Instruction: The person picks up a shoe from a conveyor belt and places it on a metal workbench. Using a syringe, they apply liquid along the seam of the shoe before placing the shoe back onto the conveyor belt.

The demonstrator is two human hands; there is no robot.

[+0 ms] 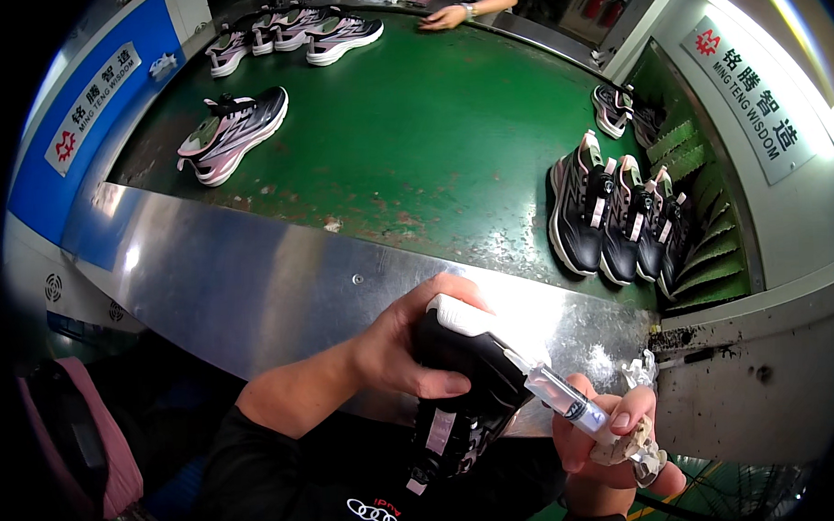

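Observation:
My left hand [411,339] is closed round the toe end of a black sneaker [471,373] with a white sole, held tilted above the metal edge in front of me. Its thumb presses on the black upper, and the laces and a pink tab hang toward my body. In my right hand [616,428] is a clear plastic syringe [567,399], its thin tip pointing at the seam between the white sole and the upper. Whether the tip touches the shoe is hard to tell. Crumpled whitish material [630,448] is tucked among the right-hand fingers.
A green belt [413,141] runs behind a metal ledge [280,284]. Several sneakers [576,204] stand close together at its right, beside green curtain strips [684,150]. One sneaker [233,134] lies left, others [340,38] farther back. Across the belt is another person's hand [443,18].

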